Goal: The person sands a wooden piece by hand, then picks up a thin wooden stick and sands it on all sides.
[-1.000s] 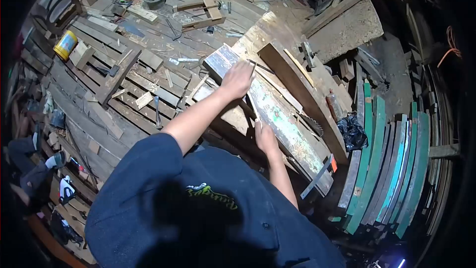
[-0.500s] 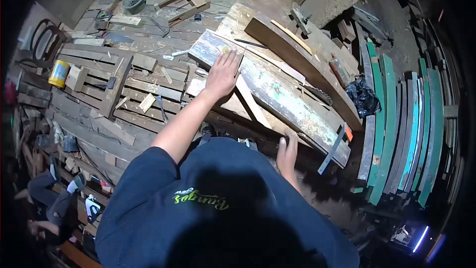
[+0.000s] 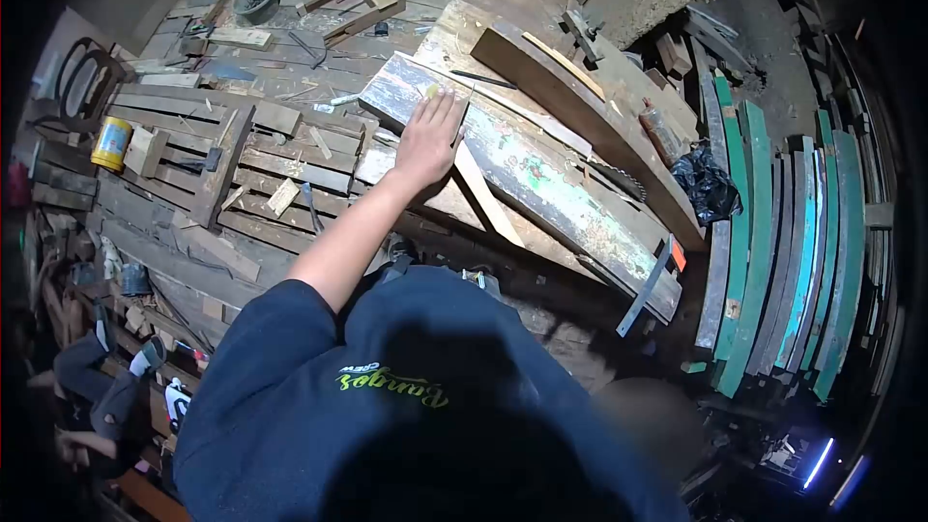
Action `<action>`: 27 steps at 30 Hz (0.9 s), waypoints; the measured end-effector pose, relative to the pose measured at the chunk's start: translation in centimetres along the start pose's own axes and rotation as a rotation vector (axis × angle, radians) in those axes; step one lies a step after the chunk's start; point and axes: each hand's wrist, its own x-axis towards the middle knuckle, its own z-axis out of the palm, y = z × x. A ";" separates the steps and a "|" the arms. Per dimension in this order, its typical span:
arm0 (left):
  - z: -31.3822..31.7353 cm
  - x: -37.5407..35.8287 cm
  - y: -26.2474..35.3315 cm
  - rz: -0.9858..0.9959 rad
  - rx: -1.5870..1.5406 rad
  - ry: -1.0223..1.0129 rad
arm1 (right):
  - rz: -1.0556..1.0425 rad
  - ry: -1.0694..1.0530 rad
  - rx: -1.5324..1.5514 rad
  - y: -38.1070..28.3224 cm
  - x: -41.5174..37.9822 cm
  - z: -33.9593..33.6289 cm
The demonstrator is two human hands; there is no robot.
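My left hand [image 3: 430,140] lies flat with its fingers stretched out on the far end of a long plank [image 3: 541,174] with worn, flaking white and green paint. Beside its fingertips stands a thin edge or sliver that I cannot identify. A narrow pale wood strip [image 3: 488,198] runs from under the palm toward my body. Across the plank's near end rests a try square [image 3: 648,288] with an orange handle. At lower right a dark, smeared shape, seemingly my right hand [image 3: 650,420], shows no fingers.
A thick curved brown beam [image 3: 590,126] lies beyond the plank, next to a dark pencil-like rod [image 3: 483,79]. A black plastic bag [image 3: 706,184] and several green boards [image 3: 752,251] are at right. A yellow tub [image 3: 112,143] stands left, near a seated person's legs [image 3: 106,377].
My right hand has left the plank's near edge and is now only a blur at lower right. My left hand stays on the plank; the view has shifted slightly.
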 end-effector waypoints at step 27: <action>0.2 0.0 -0.2 0.005 -0.029 0.045 | 0.040 -0.048 -0.040 -0.8 1.4 -0.9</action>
